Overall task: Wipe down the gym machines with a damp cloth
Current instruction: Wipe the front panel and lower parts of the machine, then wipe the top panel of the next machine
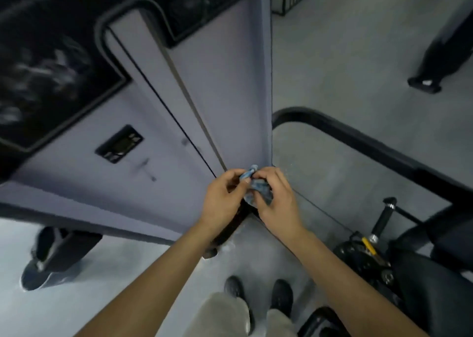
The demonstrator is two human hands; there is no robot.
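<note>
**Cloth bunched between both hands at the wall corner**

The cloth [257,185], blue and crumpled, sits in mid-air between the two hands, just in front of the outer corner of a pale grey-violet wall [230,80]. The left hand [222,198] pinches its upper edge, with the left fingers [236,176] curled in and pressed together on the fabric. The right hand [277,201] grips it from the other side, and the right fingers [263,174] are bent over the top of the wad, meeting the left ones there. Most of the cloth hangs below, in the gap between the palms.

A small black panel [119,143] is set into the left face of the wall. Above it are dark framed pictures [51,75], too blurred to read.

To the right, a black tube frame [358,137] curves out from the corner over the grey floor [358,55]. Lower right stands a gym machine with a black handle grip [382,217] and a yellow part [368,245], perhaps a pin.

The person's own dark shoes [234,286] are at the bottom. Another person's shoe [35,276] is at the left, and a dark trouser leg [435,62] is at the upper right.
</note>
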